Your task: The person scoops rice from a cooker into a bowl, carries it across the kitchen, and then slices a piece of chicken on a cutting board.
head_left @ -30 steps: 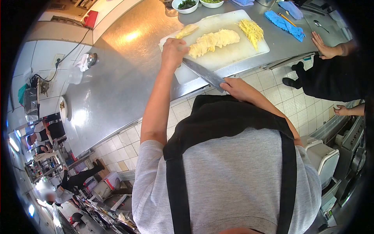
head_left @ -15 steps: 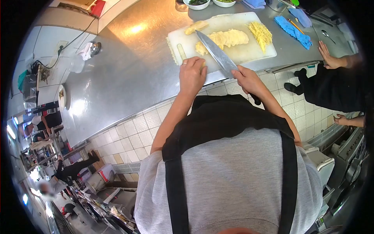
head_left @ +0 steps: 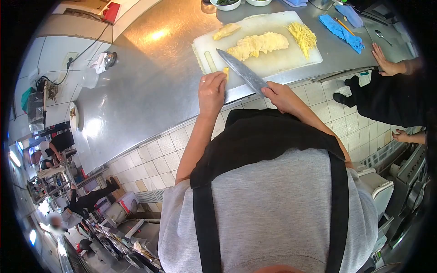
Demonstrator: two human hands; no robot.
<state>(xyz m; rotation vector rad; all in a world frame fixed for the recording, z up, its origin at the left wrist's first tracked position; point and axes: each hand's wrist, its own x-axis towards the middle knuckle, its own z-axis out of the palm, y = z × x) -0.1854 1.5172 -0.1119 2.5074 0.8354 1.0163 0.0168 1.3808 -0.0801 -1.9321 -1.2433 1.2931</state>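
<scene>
My right hand grips the handle end of a large knife, its blade pointing up and left over the near left part of the white cutting board. My left hand is closed at the board's near left edge, fingertips on a small yellow piece. A row of overlapping pale yellow slices lies mid-board. Behind the knife tip is a peeled yellow piece. Thin yellow shreds are heaped at the right.
The board lies on a steel counter. Bowls of greens stand behind it. Blue cloths and a spoon lie right. A co-worker's hand rests on the counter's right side. A plate sits far left.
My left hand has moved left, and the small yellow piece now shows at its fingertips. The knife and my right hand have shifted left and slightly toward me.
</scene>
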